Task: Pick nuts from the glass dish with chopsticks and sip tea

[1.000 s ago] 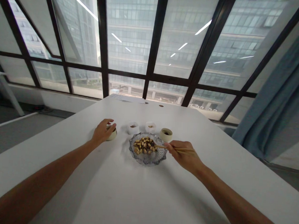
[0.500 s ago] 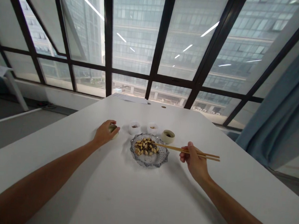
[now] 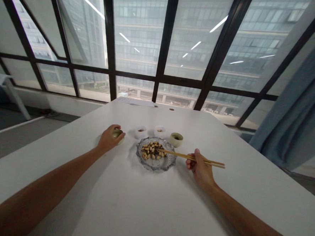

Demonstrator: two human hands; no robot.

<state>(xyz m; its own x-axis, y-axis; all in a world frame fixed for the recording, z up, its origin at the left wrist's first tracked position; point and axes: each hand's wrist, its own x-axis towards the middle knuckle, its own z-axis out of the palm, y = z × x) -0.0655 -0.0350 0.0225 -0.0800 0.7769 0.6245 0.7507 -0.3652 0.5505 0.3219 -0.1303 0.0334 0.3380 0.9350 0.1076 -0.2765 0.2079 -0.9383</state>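
Observation:
My left hand (image 3: pixel 109 139) is wrapped round a small green cup (image 3: pixel 118 133) on the table, left of the glass plate. Between the fingers of my right hand (image 3: pixel 201 167) are wooden chopsticks (image 3: pixel 182 155), whose tips touch the nuts (image 3: pixel 152 150) on the plate. The clear glass plate (image 3: pixel 157 166) has a wavy rim and holds pale nuts mixed with dark seeds. Behind it stand two small white bowls (image 3: pixel 140 132) (image 3: pixel 160 131) with a little in each. A second green cup (image 3: pixel 176 139) stands behind the plate's right side.
The white table (image 3: pixel 130 209) reaches to the windows. Papers (image 3: pixel 134 102) lie at its far edge, near two small round spots. A blue curtain (image 3: pixel 288 115) hangs at the right, and another table (image 3: pixel 16 95) stands at the far left.
The chopstick tips and my right hand have shifted slightly left over the plate. My left hand remains round the cup. The whole view has moved a little.

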